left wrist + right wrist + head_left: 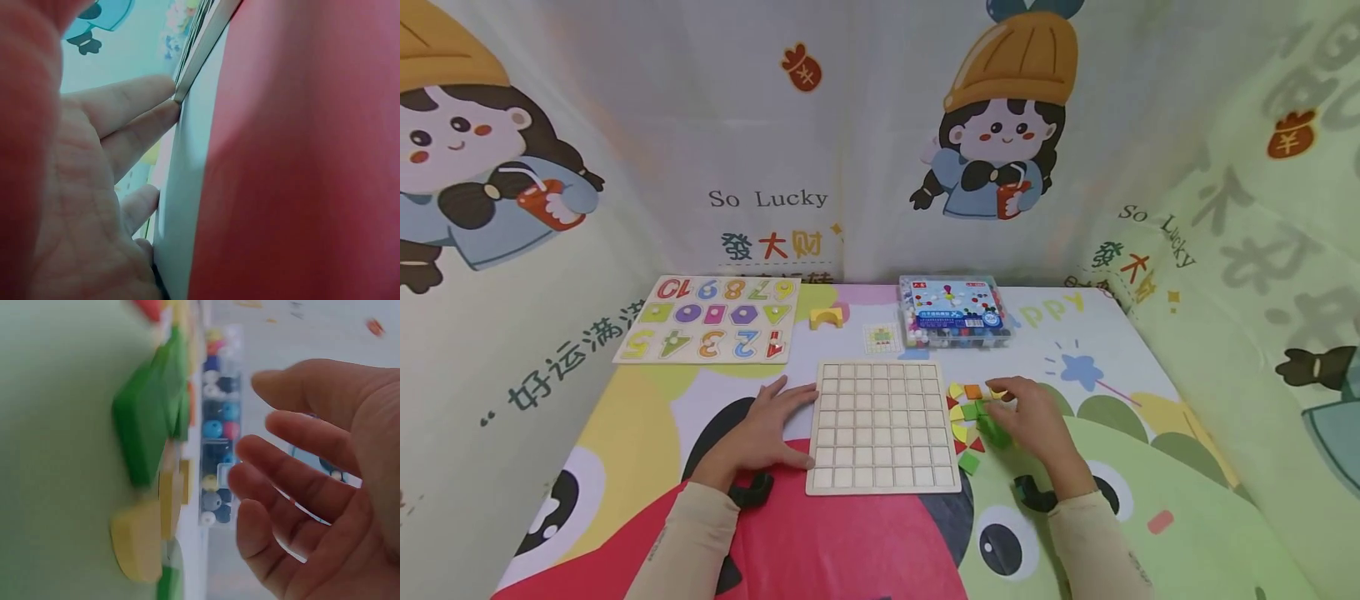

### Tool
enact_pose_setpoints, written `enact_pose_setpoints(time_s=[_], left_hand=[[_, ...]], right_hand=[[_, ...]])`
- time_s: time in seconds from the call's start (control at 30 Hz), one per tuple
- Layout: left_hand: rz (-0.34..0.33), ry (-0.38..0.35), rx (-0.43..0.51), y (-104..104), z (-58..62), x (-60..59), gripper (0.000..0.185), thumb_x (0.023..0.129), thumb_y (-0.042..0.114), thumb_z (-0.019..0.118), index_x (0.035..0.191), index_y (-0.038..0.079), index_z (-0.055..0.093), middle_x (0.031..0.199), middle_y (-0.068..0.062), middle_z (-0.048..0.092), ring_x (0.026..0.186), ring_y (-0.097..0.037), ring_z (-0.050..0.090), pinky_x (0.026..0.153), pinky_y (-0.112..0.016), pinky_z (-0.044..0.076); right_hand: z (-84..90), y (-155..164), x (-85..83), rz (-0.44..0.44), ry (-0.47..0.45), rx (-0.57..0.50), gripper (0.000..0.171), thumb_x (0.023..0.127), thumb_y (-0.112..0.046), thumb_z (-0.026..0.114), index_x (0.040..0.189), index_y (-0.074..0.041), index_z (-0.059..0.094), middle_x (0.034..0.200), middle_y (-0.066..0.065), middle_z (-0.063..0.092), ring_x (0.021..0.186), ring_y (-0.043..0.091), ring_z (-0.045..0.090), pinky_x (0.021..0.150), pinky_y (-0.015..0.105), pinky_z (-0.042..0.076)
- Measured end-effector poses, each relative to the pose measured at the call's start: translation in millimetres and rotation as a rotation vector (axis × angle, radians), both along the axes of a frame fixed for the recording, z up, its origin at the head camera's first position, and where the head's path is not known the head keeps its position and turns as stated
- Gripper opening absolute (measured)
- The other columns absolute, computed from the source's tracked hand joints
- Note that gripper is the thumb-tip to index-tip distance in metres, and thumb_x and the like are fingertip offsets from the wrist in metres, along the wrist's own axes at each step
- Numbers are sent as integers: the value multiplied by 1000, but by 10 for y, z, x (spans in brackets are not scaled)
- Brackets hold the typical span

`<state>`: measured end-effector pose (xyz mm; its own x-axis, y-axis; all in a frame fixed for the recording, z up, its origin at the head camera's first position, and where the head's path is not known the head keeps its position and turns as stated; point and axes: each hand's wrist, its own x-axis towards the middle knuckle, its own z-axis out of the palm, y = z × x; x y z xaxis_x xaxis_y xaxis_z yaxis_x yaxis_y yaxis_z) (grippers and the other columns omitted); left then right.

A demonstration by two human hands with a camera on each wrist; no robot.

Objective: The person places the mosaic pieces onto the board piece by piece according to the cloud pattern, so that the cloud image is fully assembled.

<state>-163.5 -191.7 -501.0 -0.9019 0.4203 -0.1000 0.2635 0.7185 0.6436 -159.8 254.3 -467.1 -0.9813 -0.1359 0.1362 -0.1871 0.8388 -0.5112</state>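
Note:
A wooden grid board (883, 427) with empty square cells lies flat on the mat. My left hand (763, 425) rests flat beside its left edge, and the straight fingers (134, 119) touch the board's rim (203, 44). To the right of the board lies a pile of coloured tiles (967, 414): yellow, green, orange and red. Hovering over that pile, my right hand (1033, 417) holds nothing; its fingers (294, 481) are loosely bent and apart, just off a green tile (144, 425) and a yellow tile (137, 544).
A number and shape puzzle board (711, 321) lies at the far left. A clear box of beads (955, 312) stands behind the grid board, with a small pattern card (882, 337) and a yellow arch block (826, 317) beside it. Printed cloth walls enclose the table.

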Motion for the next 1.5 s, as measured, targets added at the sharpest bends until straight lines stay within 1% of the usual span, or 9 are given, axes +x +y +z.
enact_pose_setpoints(time_s=[0.2,0.43,0.67,0.83,0.9,1.07,1.23,1.4,1.5], left_hand=[[-1,-33,-9,6,24,31,112,64,49,97,160,20,48,171,-1,37,163,-42,8,117,-73,39],[-22,-29,-11,5,34,38,119,61,49,99,162,21,44,172,-2,34,163,-42,8,115,-72,42],[-26,-39,-13,23,8,37,120,61,49,99,163,23,42,173,-2,33,163,-41,7,116,-71,42],[-15,-39,-26,12,6,26,121,60,48,100,164,24,42,173,-1,33,163,-40,6,115,-70,44],[-15,-38,-24,6,10,22,121,60,48,100,163,24,43,173,-1,33,163,-40,6,118,-71,39],[-26,-28,-19,2,25,12,121,60,48,100,163,23,43,173,-1,33,164,-40,5,124,-76,23],[-30,-24,-12,8,44,14,120,59,47,100,163,21,44,173,-2,34,163,-41,6,124,-77,20],[-37,-16,-10,12,16,7,120,59,47,100,162,21,44,173,-1,34,163,-41,5,126,-77,12],[-33,-17,-14,15,-2,4,121,58,48,100,162,21,44,173,-1,34,164,-41,5,126,-76,12]], right_hand=[[-4,-23,-242,99,-87,139,33,96,-18,76,127,-6,77,119,14,76,101,30,70,88,52,62],[103,-123,-522,184,-208,227,24,96,-20,78,116,-8,81,110,9,77,101,27,69,93,51,60],[103,-146,-628,186,-304,259,21,93,-21,82,110,-9,82,103,4,76,95,21,64,95,46,60],[81,-134,-648,226,-282,264,22,92,-15,82,112,-8,82,101,5,73,89,20,59,89,43,58],[74,-132,-660,247,-265,268,20,92,-13,80,112,-8,82,99,4,73,88,19,59,89,43,59],[67,-118,-670,247,-216,307,18,93,-21,82,108,-11,83,96,1,74,89,18,62,90,44,60],[116,-151,-632,232,-118,258,27,88,-31,86,106,-12,81,98,1,72,91,19,61,87,44,60],[203,-390,-629,340,-18,167,22,87,-23,81,106,-12,81,101,1,72,90,18,62,82,38,57],[226,-595,-689,413,-25,162,19,89,-21,79,106,-14,81,99,-1,72,89,19,63,80,36,57]])
